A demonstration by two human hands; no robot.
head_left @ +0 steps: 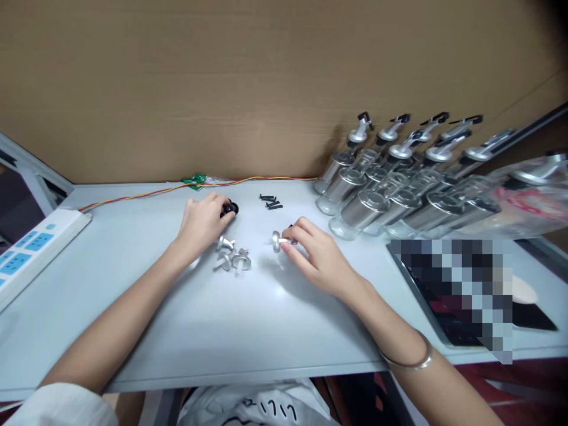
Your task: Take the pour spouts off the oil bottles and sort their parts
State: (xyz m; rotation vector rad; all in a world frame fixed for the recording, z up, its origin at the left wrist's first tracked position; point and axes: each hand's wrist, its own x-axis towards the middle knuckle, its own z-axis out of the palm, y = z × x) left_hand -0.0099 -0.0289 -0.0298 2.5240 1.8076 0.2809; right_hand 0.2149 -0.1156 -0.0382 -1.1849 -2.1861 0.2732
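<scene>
Hands (202, 219) (322, 260) over white table (213, 337), cardboard (222, 89) behind.

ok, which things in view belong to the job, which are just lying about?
Likely the job:
silver metallic stemmed piece in the right hand
round black parts at the left hand
loose silver stemmed pieces
thin black pieces
clear glass bottles with silver spouts

Probably just lying about:
white power strip with blue sockets
red and yellow wire
crumpled green plastic
dark flat device

Room between forearms (133, 307); stoppers (242, 260), bottles (362, 208) beyond
</scene>
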